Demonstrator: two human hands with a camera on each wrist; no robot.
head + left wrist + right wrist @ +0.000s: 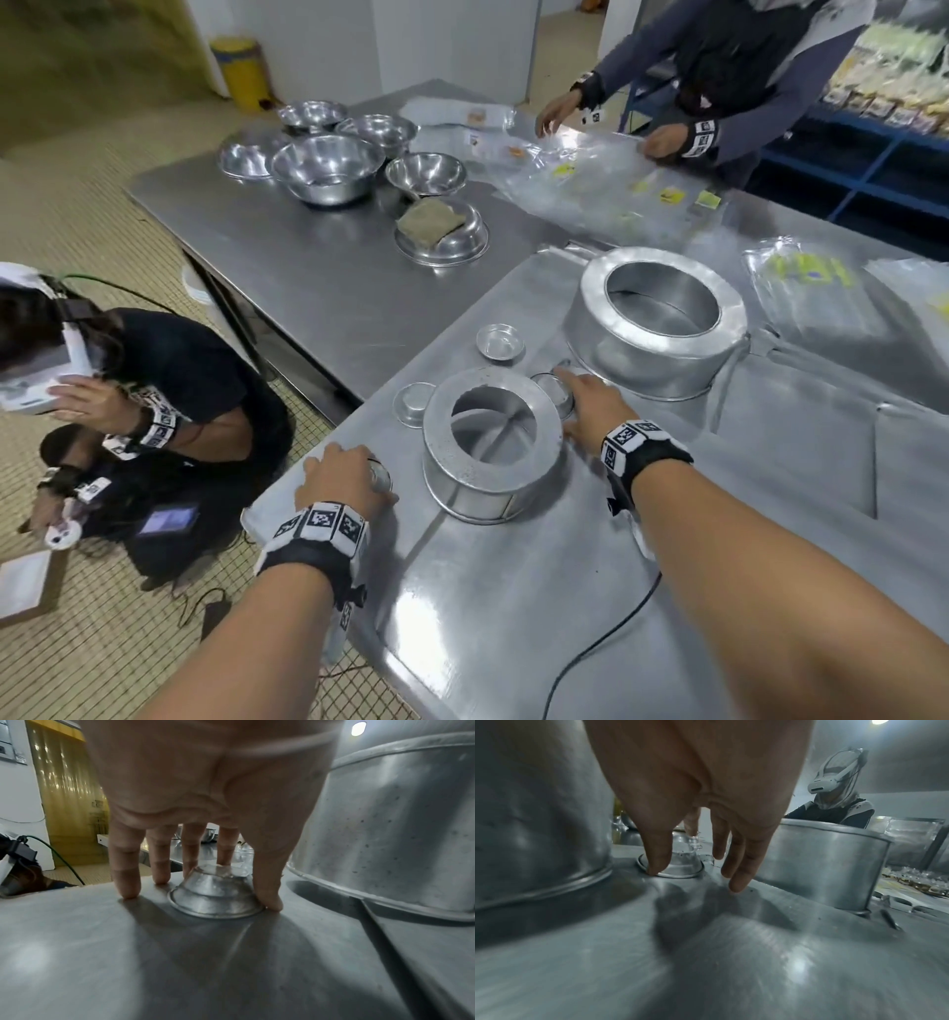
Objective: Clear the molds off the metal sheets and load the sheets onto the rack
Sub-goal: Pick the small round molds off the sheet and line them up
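Note:
Flat metal sheets [513, 591] cover the near table. On them stand a large ring mold [662, 318] and a medium ring mold [490, 442]. Two small cup molds [499, 342] [413, 403] lie loose behind the medium ring. My left hand [369, 478] reaches down left of that ring and pinches an upturned small cup mold [216, 894] between thumb and fingers [267, 900]. My right hand [565, 390] sits between the two rings. Its thumb [654, 862] and forefinger close around another upturned small cup mold [682, 862].
Several steel bowls [328, 167] stand on the far table. Someone crouches on the floor [169, 411] by the sheet's left edge. Another person [719, 77] handles plastic bags across the table; more bags [811, 293] lie at right. A black cable [606, 642] crosses the near sheet.

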